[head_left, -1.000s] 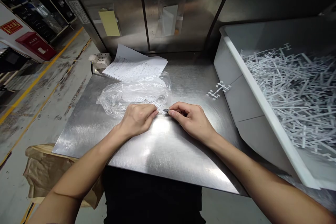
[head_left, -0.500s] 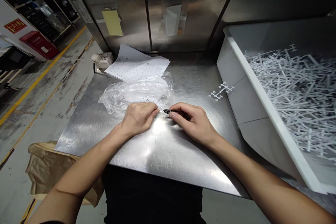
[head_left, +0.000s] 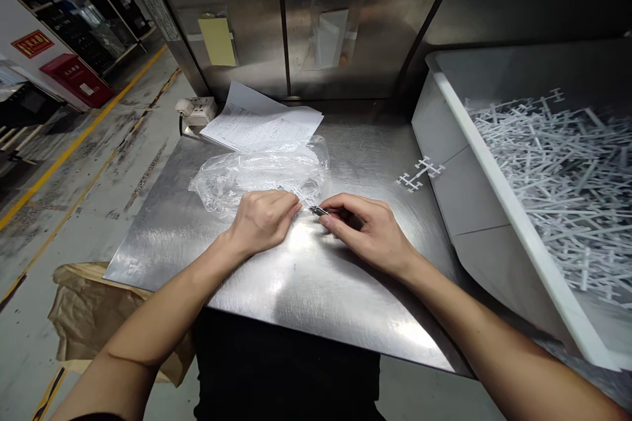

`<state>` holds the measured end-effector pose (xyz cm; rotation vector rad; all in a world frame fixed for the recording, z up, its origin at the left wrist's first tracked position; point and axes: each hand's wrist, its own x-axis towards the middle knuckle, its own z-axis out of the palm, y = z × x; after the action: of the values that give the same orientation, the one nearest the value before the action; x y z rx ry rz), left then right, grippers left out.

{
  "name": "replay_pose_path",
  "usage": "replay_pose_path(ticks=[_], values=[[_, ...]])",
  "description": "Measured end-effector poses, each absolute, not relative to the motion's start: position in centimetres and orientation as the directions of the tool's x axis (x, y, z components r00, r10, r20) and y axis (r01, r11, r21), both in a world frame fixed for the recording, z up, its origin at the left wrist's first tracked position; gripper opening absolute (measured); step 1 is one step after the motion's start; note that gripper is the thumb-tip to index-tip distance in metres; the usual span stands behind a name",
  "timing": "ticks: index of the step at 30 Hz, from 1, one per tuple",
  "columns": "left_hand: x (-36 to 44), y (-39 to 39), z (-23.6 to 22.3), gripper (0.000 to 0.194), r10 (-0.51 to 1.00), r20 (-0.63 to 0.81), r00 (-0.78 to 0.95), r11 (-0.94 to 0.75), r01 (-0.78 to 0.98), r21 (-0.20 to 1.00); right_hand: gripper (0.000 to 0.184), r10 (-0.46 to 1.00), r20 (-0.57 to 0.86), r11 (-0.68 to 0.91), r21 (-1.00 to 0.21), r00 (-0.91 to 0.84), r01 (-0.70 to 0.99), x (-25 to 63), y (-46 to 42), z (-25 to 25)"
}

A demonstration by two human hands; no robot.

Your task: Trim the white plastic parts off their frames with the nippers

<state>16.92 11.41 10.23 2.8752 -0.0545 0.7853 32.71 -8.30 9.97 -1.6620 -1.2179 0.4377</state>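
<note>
Two bare hands are nearly meeting over a metal table (head_left: 365, 135).
The left hand (head_left: 264, 220) is pinching a white plastic piece (head_left: 300, 198), fingers closed; the right hand (head_left: 372, 230) is gripping a dark tool (head_left: 320, 211) between thumb and forefinger, now showing more of it. Beyond, a clear bag (head_left: 257, 174) is lying at 11 o'clock, a loose white frame (head_left: 421, 173) at 2.

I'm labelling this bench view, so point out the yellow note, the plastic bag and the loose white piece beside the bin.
Yellow note (head_left: 218, 42): head view, middle.
Plastic bag (head_left: 241, 174): head view, upper part.
Loose white piece (head_left: 422, 172): head view, central stem.
</note>
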Motion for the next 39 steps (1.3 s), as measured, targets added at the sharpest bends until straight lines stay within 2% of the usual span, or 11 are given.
replay_pose_path(ticks=[15,26,31,39], values=[[16.8,11.3,10.7,0.029,-0.088,0.615,0.784,-0.994,-0.108,-0.004,0.01,0.865,0.37,0.103,-0.791,0.337,0.603,33.4,-8.7,10.6],[16.8,11.4,10.8,0.027,-0.096,0.613,0.784,-0.991,-0.13,0.012,0.011,0.873,0.376,0.113,-0.776,0.312,0.62,33.6,-8.9,10.7],[17.1,11.1,10.2,0.03,-0.076,0.627,0.775,-0.987,-0.149,0.064,0.013,0.899,0.278,0.051,-0.834,0.338,0.55,33.6,-9.0,10.9],[17.0,10.7,9.2,0.028,-0.053,0.526,0.849,-0.992,-0.107,0.074,0.026,0.915,0.023,-0.115,-0.942,0.403,0.315,33.3,-8.4,10.5]])
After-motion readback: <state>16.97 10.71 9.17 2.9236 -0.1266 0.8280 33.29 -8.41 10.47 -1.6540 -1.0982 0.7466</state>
